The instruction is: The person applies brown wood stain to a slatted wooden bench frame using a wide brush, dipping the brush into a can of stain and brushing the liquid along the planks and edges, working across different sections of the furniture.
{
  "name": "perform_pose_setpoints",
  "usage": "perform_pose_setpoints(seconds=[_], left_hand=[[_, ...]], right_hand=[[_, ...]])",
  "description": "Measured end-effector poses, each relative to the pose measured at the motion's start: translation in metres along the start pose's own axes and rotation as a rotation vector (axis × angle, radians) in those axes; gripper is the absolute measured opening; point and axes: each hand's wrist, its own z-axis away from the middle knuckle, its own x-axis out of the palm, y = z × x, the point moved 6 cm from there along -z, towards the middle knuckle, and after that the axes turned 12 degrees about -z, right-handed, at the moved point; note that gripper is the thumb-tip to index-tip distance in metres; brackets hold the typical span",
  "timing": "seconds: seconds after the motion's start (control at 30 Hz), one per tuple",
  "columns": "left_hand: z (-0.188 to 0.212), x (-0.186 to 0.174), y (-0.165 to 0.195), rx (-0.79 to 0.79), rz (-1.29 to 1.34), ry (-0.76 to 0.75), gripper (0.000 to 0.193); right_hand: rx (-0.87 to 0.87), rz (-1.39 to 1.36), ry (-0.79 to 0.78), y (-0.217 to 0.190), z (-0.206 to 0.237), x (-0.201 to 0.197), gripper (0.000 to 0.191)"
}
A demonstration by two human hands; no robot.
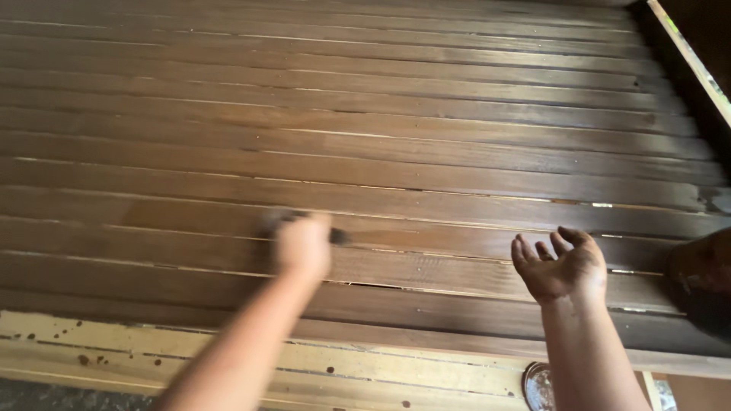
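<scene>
Dark rag or brush (335,236) (blurred, can't tell which) sticks out past both sides of the left hand's fingers, long axis roughly along the slats, pressed on the stained wooden slat panel (381,152). Slats run left-right, brown stain, thin gaps between. Just below the wrist, an unstained pale board (152,350) with dark drips. Left hand (303,245) closed around the dark thing, forearm reaching up from lower left, motion-blurred. Right hand (561,266) empty, palm up, fingers spread and curled, hovering over slats. Dark container (704,281) right of its fingers. Round metal lid (538,387) beside the right forearm.
</scene>
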Motion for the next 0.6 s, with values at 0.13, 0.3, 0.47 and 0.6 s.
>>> perform_pose_setpoints(seconds=[0.13, 0.3, 0.47, 0.6], left_hand=[[0.082, 0.088, 0.096, 0.534, -0.213, 0.02, 0.027], [0.168, 0.169, 0.195, 1.047, -0.046, -0.05, 0.035], [0.125, 0.18, 0.214, 0.849, 0.168, -0.1, 0.028], [0.043, 0.14, 0.148, 0.638, 0.318, -0.088, 0.023]], right_hand=[[0.006, 0.006, 0.001, -0.026, -0.003, -0.009, 0.055], [0.009, 0.021, -0.01, -0.046, -0.01, -0.011, 0.046], [-0.067, 0.011, -0.027, -0.05, -0.012, 0.001, 0.032], [-0.056, 0.06, -0.007, -0.014, -0.013, 0.019, 0.027]])
